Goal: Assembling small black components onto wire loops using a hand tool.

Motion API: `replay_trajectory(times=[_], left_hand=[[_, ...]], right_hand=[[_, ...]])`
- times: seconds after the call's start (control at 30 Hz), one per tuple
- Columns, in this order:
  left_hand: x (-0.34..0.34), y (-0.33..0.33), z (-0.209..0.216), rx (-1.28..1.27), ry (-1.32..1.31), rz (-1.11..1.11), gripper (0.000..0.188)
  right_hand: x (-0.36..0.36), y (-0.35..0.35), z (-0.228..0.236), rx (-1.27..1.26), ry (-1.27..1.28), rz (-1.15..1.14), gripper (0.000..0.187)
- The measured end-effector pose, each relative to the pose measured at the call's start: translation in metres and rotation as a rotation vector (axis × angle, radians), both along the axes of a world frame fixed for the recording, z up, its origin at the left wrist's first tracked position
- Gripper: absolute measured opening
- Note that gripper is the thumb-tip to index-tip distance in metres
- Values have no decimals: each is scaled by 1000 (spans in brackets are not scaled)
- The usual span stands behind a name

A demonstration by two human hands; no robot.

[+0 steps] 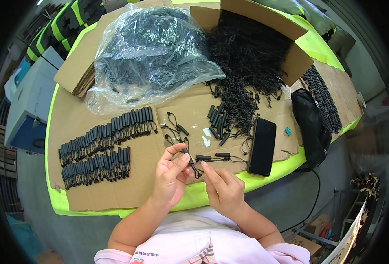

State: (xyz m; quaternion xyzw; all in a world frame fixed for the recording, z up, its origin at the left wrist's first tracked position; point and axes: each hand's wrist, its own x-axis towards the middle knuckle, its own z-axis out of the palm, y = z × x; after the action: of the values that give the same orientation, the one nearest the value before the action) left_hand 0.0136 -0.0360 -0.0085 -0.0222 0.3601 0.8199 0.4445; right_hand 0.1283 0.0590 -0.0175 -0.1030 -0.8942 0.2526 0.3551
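Between the thumb and fingers of my left hand (170, 179) is a small black tube (186, 152) with a cord loop. My right hand (225, 190) pinches at the black cord (198, 170) hanging from it; the exact hold is too small to make out. Just beyond my hands lie corded black tubes (222, 155) and more cord loops (172, 119). Loose black tubes (215, 118) are scattered farther back, beside a tangle of black cords (238, 103). To the left, finished-looking tubes with cords lie side by side in two rows (133, 119).
A cardboard sheet (97, 193) covers the yellow-green table. At the back stand a clear plastic bag (155, 53) of dark items and a cardboard box (300, 66) spilling black cords. On the right are a phone (262, 147), a black pouch (309, 127) and braided black cords (322, 99).
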Motion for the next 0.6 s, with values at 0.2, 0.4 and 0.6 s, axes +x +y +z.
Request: replay_trajectory(times=[0.2, 0.4, 0.6], left_hand=[[2, -2, -4, -36, 94, 51, 28], [8, -1, -6, -15, 231, 105, 28], [18, -1, -13, -99, 612, 219, 28]], right_hand=[[-3, -7, 2, 57, -28, -62, 46], [-4, -9, 0, 70, -55, -66, 46], [-5, -14, -3, 33, -92, -68, 42]])
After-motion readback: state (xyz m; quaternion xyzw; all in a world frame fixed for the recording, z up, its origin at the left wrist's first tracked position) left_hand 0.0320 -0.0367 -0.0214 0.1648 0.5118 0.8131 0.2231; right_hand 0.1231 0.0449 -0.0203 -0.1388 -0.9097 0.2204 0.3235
